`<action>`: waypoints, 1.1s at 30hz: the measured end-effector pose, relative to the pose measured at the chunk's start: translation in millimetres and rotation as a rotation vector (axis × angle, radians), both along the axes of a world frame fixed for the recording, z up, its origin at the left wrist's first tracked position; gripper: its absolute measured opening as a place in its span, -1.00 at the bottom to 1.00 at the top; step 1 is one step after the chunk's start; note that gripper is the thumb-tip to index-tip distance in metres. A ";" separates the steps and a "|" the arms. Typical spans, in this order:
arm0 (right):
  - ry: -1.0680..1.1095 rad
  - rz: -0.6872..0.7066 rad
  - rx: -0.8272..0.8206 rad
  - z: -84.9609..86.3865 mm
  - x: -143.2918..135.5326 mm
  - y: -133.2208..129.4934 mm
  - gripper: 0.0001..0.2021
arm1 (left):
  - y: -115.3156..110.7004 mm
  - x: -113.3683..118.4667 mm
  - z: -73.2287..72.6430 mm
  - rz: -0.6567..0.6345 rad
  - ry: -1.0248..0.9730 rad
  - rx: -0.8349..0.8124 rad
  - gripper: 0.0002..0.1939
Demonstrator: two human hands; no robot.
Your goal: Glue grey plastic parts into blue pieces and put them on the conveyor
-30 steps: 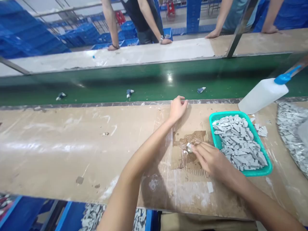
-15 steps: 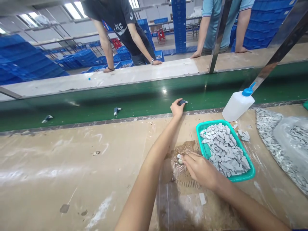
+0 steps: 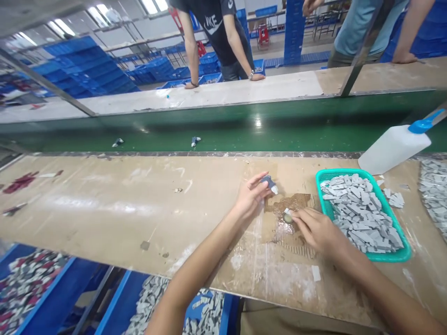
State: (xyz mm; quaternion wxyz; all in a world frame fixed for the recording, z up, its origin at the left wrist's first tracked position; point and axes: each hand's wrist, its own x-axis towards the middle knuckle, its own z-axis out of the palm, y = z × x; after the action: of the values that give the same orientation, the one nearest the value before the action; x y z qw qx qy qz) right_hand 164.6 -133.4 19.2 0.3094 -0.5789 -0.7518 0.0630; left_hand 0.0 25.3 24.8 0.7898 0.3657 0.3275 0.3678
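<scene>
My left hand (image 3: pixel 250 197) is closed on a small dark blue-grey part (image 3: pixel 268 180) with a pale tip, just above the near tabletop. My right hand (image 3: pixel 319 230) pinches a small light-grey piece (image 3: pixel 287 211) beside a round yellowish blob at a wet, shiny brown patch (image 3: pixel 296 201) on the table; whether the piece touches the blob I cannot tell. Right of that hand stands a green plastic basket (image 3: pixel 407 253) full of similar grey pieces. A white squeeze bottle (image 3: pixel 393 146) with a blue nozzle stands behind the basket, at the table's back edge.
Along the table's far side runs a green conveyor belt (image 3: pixel 230 132), carrying two blue-and-white parts (image 3: pixel 196 141). Blue crates (image 3: pixel 120 298) with many pieces sit below the front edge. A plastic bag (image 3: pixel 433 195) of grey pieces lies far right. Two people stand beyond the belt.
My left hand has drawn back from the belt to the table with the blue-grey part in it. My right hand stays by the wet patch. The view has turned left.
</scene>
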 end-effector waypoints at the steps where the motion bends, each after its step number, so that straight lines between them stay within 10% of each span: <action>1: 0.011 -0.006 0.015 1.5 -0.2 -0.2 -0.80 | -6.3 -4.2 -1.9 0.002 0.019 0.057 -0.49; 14: 0.234 -0.023 0.296 23.8 2.1 -6.3 -0.61 | -49.1 -11.6 -10.9 -0.252 0.066 0.351 -0.50; 33: 0.207 0.096 0.171 23.9 0.0 -7.9 -0.55 | -71.0 -10.4 -2.7 -0.228 0.005 0.152 -0.54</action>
State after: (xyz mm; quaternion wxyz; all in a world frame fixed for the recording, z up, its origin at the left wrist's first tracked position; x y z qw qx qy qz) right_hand 164.6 -141.3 43.1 0.4301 -0.5044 -0.7452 0.0730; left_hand -10.5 -45.7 22.1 0.7955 0.4604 0.2571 0.2985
